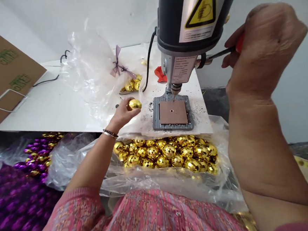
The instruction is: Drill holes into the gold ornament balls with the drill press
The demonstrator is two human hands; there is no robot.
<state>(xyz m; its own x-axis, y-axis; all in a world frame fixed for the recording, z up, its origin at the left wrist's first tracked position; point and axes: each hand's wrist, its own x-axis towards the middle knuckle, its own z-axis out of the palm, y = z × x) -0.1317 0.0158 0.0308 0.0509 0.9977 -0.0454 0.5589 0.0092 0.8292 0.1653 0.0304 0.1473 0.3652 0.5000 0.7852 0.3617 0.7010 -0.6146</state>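
Head view: a bench drill stands at the far edge of the scene, with its thin bit pointing down at a brown pad that has a small round hole in it. The pad sits on a grey metal plate at the drill's foot, with dark specks of grit scattered around it.

To the left of the drill, the left hand holds a gold mirror ball up in its fingers, which curl around the ball and pinch it near their tips. The ball is well clear of the pad and the bit. A beaded bracelet circles that wrist.

On the drill's right side, the right hand is raised, its fingers wrapped closed around the red grip of a black lever that sticks out of the drill.

In front of the drill, many more gold balls lie in a clear plastic bag. Behind and left of it, a few more gold balls sit beside a purple ribbon on the white desk.
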